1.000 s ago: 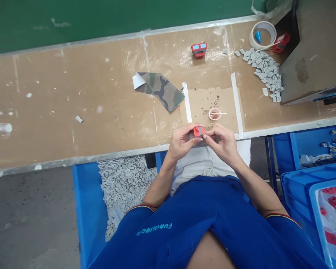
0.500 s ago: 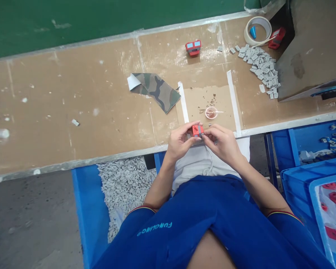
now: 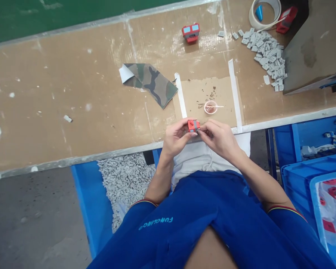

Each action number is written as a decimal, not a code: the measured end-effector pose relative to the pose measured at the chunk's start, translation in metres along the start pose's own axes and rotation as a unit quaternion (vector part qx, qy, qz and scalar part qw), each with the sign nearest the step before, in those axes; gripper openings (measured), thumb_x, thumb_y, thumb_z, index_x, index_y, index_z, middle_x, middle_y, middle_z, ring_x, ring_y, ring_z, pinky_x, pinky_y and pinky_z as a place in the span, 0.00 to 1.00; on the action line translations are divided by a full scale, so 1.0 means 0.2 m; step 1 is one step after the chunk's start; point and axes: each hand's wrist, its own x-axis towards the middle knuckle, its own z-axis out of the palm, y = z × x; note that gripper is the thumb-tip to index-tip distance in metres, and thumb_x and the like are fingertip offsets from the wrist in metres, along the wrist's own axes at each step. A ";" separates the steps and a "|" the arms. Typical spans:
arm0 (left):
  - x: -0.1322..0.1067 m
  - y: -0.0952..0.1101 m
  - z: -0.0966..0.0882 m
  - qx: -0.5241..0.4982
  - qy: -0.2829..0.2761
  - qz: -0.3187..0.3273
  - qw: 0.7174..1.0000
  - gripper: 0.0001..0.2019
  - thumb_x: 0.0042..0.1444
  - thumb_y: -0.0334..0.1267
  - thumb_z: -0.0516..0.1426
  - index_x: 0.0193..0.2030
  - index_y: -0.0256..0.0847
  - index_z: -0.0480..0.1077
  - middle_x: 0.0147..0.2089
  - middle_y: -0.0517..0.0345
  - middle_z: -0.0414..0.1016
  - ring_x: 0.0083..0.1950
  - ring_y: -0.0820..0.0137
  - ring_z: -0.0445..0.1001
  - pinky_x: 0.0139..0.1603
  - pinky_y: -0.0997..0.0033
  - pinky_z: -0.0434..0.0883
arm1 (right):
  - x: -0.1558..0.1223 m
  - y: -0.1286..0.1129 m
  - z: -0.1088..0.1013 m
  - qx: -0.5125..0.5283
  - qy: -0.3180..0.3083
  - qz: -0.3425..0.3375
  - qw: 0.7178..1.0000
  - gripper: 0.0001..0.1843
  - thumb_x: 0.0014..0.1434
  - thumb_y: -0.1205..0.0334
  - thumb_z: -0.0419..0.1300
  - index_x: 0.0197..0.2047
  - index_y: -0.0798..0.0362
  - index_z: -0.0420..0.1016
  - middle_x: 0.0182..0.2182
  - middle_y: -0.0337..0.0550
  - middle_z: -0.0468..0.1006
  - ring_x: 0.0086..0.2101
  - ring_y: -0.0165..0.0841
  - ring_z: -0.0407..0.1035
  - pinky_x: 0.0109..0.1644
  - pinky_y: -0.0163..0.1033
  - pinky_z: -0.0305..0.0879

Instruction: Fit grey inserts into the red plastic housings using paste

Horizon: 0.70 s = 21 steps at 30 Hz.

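Observation:
A small red plastic part with a grey piece on it [image 3: 193,125] is held over the near edge of the brown workbench [image 3: 72,97]. My left hand [image 3: 176,139] grips it from the left, fingers curled round it. My right hand [image 3: 219,139] pinches at its right side, thumb and fingertips pressed on the grey piece. Just beyond the hands stands a small white cup [image 3: 210,107] with a thin stick across it, on a taped cardboard pad [image 3: 207,91].
A finished red part [image 3: 190,33] sits far on the bench. Several loose grey pieces [image 3: 268,59], a tape roll [image 3: 264,14] and a camouflage cloth [image 3: 149,83] lie there too. A blue bin of grey pieces [image 3: 123,183] is below left; blue crates [image 3: 316,179] stand right.
The view shifted so the bench sits higher in frame. Both hands stay at the bench edge on the red part, my right fingers working slightly at its grey piece.

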 end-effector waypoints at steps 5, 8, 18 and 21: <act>0.01 -0.01 0.00 -0.028 -0.026 0.005 0.999 0.24 0.59 0.47 0.71 0.59 0.41 0.77 0.56 0.45 0.85 0.54 0.61 0.86 0.57 0.64 0.81 | -0.02 -0.04 -0.02 0.014 0.006 0.006 1.000 0.06 0.69 0.65 0.59 0.38 0.50 0.74 0.32 0.42 0.77 0.30 0.32 0.70 0.37 0.37 0.67; 0.02 0.00 0.00 -0.029 -0.026 0.026 0.999 0.23 0.59 0.47 0.71 0.59 0.42 0.78 0.61 0.44 0.83 0.57 0.60 0.85 0.58 0.64 0.81 | -0.04 -0.05 0.01 0.000 0.050 -0.007 0.999 0.05 0.70 0.64 0.60 0.40 0.50 0.76 0.34 0.44 0.78 0.32 0.33 0.73 0.37 0.38 0.70; 0.01 0.01 0.01 -0.081 0.001 0.029 0.996 0.22 0.61 0.46 0.70 0.58 0.42 0.76 0.56 0.45 0.86 0.54 0.64 0.86 0.54 0.68 0.82 | -0.05 -0.07 0.04 -0.034 0.095 -0.062 0.993 0.08 0.71 0.68 0.60 0.51 0.51 0.78 0.42 0.47 0.83 0.38 0.35 0.79 0.42 0.40 0.77; 0.01 0.02 0.01 -0.092 0.006 0.010 0.996 0.24 0.60 0.50 0.70 0.59 0.42 0.76 0.53 0.46 0.87 0.52 0.63 0.87 0.52 0.69 0.82 | -0.03 -0.07 0.02 0.030 0.076 -0.039 0.996 0.10 0.70 0.68 0.61 0.52 0.51 0.79 0.40 0.45 0.82 0.35 0.32 0.78 0.39 0.37 0.77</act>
